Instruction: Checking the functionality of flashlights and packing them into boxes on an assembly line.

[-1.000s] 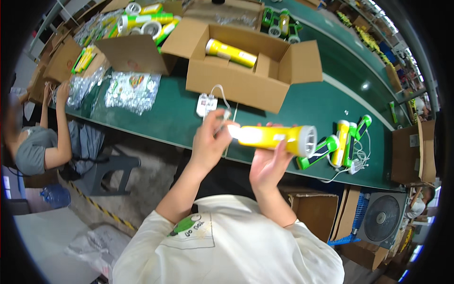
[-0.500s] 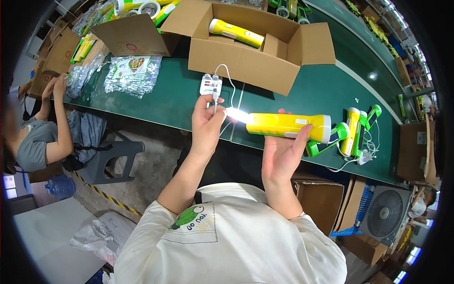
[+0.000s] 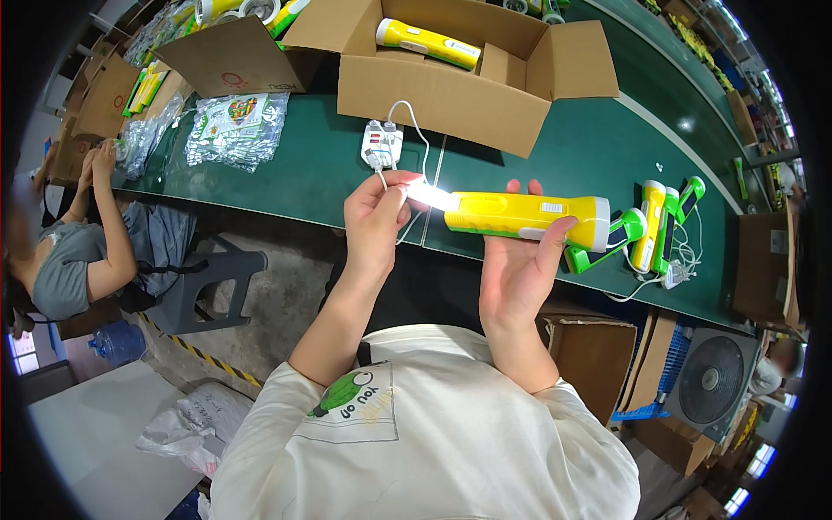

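A yellow flashlight [image 3: 520, 217] with a silver-white head lies level across my right hand [image 3: 511, 282], whose fingers and thumb are wrapped round it. Its left end has a brightly lit white section [image 3: 432, 197]. The fingers of my left hand [image 3: 373, 221] are closed beside that lit section, pinching a thin white cable [image 3: 382, 180] with a metal-tipped plug. Glare hides whether my left fingertips touch the flashlight. Just beyond the left hand, a white power strip [image 3: 371, 144] lies on the green table [image 3: 321, 165] with another white cable looping from it.
An open cardboard box [image 3: 442, 100] holding another yellow flashlight [image 3: 429, 43] stands beyond my hands. Clear plastic bags [image 3: 238, 130] lie at left. Yellow-and-green lamps [image 3: 650, 225] with tangled cables sit at right. A person [image 3: 74, 251] works at far left near a grey stool [image 3: 208, 290].
My left hand has moved slightly left, and the plug on its cable now tilts away from the power strip. The flashlight's left end has risen a little in the picture.
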Motion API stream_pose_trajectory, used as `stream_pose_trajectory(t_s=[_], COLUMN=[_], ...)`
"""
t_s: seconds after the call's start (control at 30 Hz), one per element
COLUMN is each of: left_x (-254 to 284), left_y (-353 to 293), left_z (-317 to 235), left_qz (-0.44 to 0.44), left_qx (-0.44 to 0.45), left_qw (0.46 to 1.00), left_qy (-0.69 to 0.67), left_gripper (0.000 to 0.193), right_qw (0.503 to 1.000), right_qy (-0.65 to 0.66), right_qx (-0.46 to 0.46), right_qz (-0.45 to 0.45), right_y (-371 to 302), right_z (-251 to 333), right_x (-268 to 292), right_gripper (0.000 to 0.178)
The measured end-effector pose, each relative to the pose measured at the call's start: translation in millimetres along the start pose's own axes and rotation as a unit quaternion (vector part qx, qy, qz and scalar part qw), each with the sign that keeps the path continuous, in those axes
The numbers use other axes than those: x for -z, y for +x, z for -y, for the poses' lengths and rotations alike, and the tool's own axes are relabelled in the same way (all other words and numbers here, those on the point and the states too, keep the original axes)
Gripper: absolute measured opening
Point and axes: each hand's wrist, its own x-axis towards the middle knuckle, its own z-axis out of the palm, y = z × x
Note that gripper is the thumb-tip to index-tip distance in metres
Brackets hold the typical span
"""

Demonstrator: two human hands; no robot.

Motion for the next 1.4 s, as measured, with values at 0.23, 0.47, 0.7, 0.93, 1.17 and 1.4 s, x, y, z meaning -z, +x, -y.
stream_pose_trajectory(t_s=[0.23,0.47,0.7,0.93,1.17,1.4], left_x=[-3,-1,-5,8,3,-18], left_y=[2,0,-3,-4,4,1], left_z=[5,7,-2,7,2,-14], left_qz=[0.006,0.036,0.085,0.167,0.248,0.143], left_qx=[-0.004,0.038,-0.028,-0.059,-0.151,-0.069], left_qw=[0.999,0.992,0.983,0.969,0.956,0.961], left_qy=[-0.034,-0.112,-0.16,-0.175,0.029,0.228], left_gripper=[0.024,0.024,0.028,0.029,0.033,0.056], right_qw=[0.999,0.997,0.994,0.98,0.982,0.983], right_qy=[0.011,0.003,0.074,0.159,0.069,-0.019], right_qx=[0.029,0.075,0.063,0.047,0.071,-0.003], right_qz=[0.016,0.024,0.047,0.114,0.162,0.182], right_y=[0,-5,-3,11,22,21], right_z=[-2,-2,0,1,-14,-25], right_x=[3,-7,-6,6,15,9], right_gripper=[0.053,0.053,0.045,0.045,0.053,0.054])
